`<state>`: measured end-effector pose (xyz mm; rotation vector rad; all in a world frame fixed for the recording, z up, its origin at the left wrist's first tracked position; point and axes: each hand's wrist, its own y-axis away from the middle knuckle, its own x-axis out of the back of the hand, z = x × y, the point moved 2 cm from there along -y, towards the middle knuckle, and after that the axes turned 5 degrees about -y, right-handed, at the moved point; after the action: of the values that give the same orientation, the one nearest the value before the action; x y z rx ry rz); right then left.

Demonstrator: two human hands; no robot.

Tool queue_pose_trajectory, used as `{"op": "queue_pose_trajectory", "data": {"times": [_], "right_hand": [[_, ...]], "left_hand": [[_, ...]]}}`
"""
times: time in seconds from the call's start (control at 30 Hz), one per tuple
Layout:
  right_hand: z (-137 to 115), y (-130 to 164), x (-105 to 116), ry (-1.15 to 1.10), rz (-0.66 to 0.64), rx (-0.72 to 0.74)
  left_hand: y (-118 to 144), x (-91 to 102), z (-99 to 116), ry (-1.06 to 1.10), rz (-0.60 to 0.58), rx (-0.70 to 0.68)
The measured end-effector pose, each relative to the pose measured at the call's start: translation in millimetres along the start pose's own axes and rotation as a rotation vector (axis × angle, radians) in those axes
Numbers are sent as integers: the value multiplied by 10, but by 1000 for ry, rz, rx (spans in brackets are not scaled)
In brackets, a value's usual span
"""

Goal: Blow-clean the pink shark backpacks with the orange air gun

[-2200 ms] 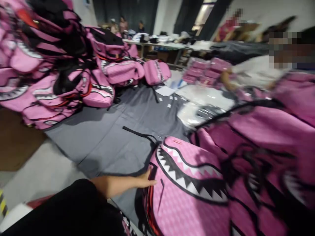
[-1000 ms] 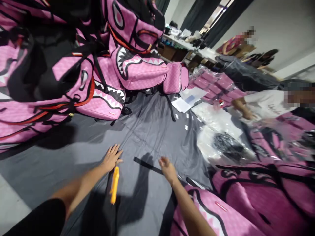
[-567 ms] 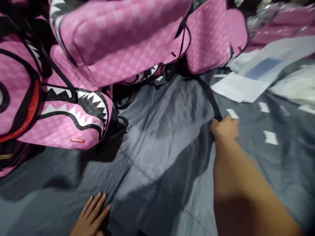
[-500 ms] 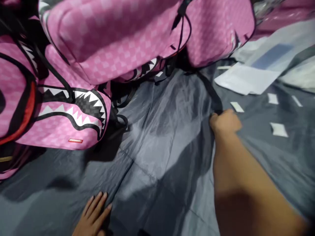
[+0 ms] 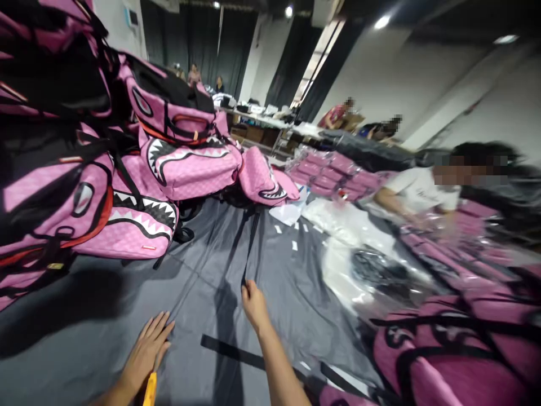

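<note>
1 black strap [image 5: 250, 245], slack on the grey cloth [image 5: 190, 287] half a second ago, now runs tight from the right hand [image 5: 255, 304], its fingers clamped on it, to a pink backpack [image 5: 256, 172] at the heap's far end, which has tilted, apparently dragged by that pull. The left hand [image 5: 146, 349] lies flat, fingers slightly apart, near a yellow tool [image 5: 150, 390].

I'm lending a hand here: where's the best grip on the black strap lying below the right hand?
Probably pinch the black strap by its left end, coming from above and the left: it lies flat on the gray cloth with that end free, while the right forearm crosses it.
</note>
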<state>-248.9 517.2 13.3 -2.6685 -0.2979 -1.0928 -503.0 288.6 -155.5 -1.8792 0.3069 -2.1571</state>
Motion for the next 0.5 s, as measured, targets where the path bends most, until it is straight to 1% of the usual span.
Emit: {"op": "queue_pose_trajectory", "data": {"times": [0.07, 0.1, 0.17, 0.23, 0.3, 0.37, 0.43, 0.47, 0.5], "right_hand": [[108, 424, 260, -80, 66, -6], [183, 591, 421, -113, 86, -20], [352, 842, 813, -104, 115, -94], [535, 1028, 1288, 27, 164, -253], [729, 1221, 1790, 166, 262, -479], [914, 1450, 2220, 206, 325, -640], [1064, 1709, 2530, 187, 365, -764], [1104, 1831, 2645, 188, 408, -791], [1110, 1936, 2735, 195, 462, -783]], "left_hand": [[-35, 28, 15, 87, 21, 38], [-46, 54, 26, 121, 33, 61], [-49, 144, 56, 157, 74, 101], [-25, 285, 86, 158, 127, 107], [37, 469, 93, 155, 171, 69], [149, 672, 45, 165, 214, 48], [310, 861, -72, 183, 273, 99], [403, 942, -147, 196, 309, 145], [497, 1015, -223, 210, 350, 191]]}}
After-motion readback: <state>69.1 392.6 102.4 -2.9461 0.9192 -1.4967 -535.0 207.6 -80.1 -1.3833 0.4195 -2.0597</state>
